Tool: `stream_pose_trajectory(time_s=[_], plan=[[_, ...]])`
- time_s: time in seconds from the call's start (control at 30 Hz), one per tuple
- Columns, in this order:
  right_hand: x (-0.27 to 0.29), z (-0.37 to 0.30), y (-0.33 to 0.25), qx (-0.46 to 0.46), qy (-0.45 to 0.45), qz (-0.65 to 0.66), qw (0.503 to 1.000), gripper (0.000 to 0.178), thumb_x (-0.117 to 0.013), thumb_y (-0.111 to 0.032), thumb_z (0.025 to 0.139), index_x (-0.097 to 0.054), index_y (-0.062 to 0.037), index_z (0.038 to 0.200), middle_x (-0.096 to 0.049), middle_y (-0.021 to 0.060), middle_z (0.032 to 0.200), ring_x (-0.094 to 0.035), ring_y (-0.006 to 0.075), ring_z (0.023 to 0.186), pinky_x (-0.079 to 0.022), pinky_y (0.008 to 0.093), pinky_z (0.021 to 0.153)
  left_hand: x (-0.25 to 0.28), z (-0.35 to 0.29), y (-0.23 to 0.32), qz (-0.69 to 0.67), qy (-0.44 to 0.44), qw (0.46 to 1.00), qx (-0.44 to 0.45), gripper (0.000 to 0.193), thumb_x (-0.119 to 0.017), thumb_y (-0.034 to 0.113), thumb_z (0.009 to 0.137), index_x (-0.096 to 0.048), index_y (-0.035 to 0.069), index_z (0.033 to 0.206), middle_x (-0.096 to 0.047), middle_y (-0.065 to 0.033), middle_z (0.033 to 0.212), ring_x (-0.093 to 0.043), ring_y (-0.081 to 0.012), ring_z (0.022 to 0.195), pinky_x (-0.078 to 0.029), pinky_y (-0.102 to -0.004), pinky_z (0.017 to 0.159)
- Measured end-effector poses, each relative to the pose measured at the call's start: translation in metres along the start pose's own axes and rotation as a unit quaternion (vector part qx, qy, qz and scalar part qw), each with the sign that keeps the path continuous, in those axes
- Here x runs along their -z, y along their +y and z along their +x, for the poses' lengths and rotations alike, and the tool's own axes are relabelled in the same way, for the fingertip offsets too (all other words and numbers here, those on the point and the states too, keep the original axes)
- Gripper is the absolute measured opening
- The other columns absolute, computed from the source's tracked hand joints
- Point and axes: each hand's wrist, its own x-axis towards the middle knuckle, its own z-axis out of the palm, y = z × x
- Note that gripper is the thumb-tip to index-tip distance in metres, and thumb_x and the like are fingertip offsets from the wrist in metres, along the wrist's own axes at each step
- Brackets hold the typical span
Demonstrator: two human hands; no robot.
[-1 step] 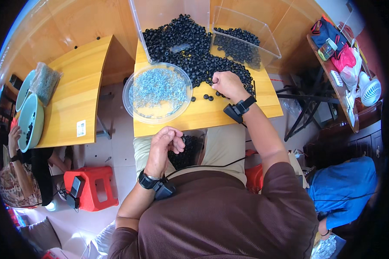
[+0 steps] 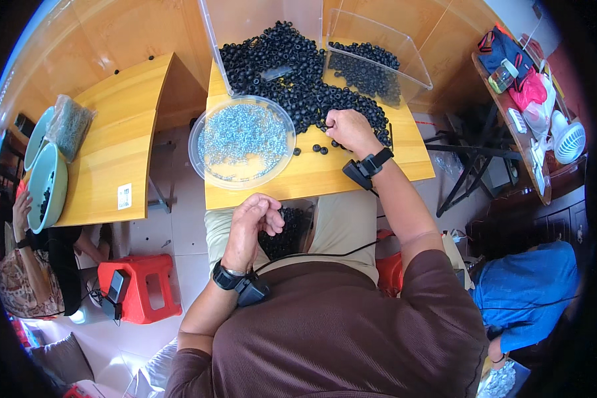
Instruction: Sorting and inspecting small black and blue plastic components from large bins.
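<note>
A wood-topped table (image 2: pixel 411 156) stands in front of the person, its near edge over the knees. To the left is a second wooden table (image 2: pixel 119 146), with a pale green basin (image 2: pixel 60 189) at its near left corner.

At the far side of the nearer table, a large clear plastic bin (image 2: pixel 262 23) opens toward the person, and a smaller clear bin (image 2: pixel 423 76) sits to its right. A broad heap of round black beads (image 2: pixel 305 99) fills the lower part of the large bin and spreads near and right across the tabletop; more lie in the smaller bin. At the near left, a round clear tub (image 2: pixel 196 162) holds tiny pale blue beads (image 2: pixel 242 132) and slightly overhangs the table's left edge. A clear container (image 2: pixel 308 229) with black beads rests between the thighs.

Judging by the size of the heap, many black beads are left to handle; how many are done cannot be told.

The left hand (image 2: pixel 249 222) hangs before the near edge, fingers loosely curled and half open, nothing visible in it. The right hand (image 2: pixel 353 131) touches the heap's near edge, fingertips pinched together; whether they grip a bead cannot be told. A few loose black beads (image 2: pixel 320 150) lie just nearer.
</note>
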Motion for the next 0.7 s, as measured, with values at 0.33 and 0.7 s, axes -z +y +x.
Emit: stream_pose_trajectory(time_s=[0.33,0.7], plan=[[0.022,-0.045,-0.046,0.09,0.055,0.332,0.937,0.023,-0.066,-0.006,0.077,-0.068,-0.0038,0.1,-0.063,0.0054,0.079,-0.059,0.0128,0.069,-0.047,0.0253,0.066,0.001,0.004,0.0,-0.002,-0.004,1.0,0.01,0.029,-0.044,0.028,0.096,-0.057,0.002,0.1,-0.063,-0.0063,0.074,-0.058,-0.0118,0.063,-0.044,-0.0221,0.059],[0.009,-0.091,-0.112,0.24,0.022,0.439,0.866,0.02,-0.072,-0.008,0.072,-0.056,-0.0045,0.084,-0.061,0.0065,0.092,-0.059,0.0169,0.081,-0.047,0.0282,0.072,-0.006,0.011,0.009,-0.062,-0.07,0.995,-0.029,0.034,-0.047,0.029,0.096,-0.054,0.0,0.112,-0.064,-0.0081,0.089,-0.062,-0.0142,0.077,-0.047,-0.0243,0.067]])
